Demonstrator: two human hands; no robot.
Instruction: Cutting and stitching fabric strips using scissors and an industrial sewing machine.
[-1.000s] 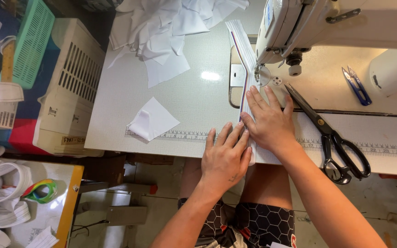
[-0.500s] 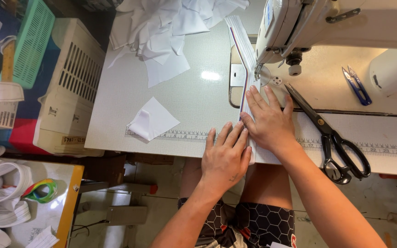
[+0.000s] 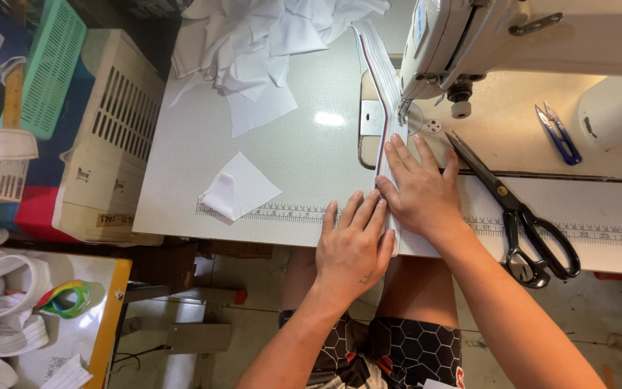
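White strip point(image 3: 381, 79), thin coloured stripes

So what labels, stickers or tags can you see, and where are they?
Paper tag: far left, below the green basket; white rectangle with dark print.
Sticker: low on the cream crate's front edge, left of the table; small pale strip.
Ruler strip: stuck along the table's near edge, passing under the left hand and right hand; long, white with black marks.
Blue patch: on the sewing machine head; small, blurred.
No screens.
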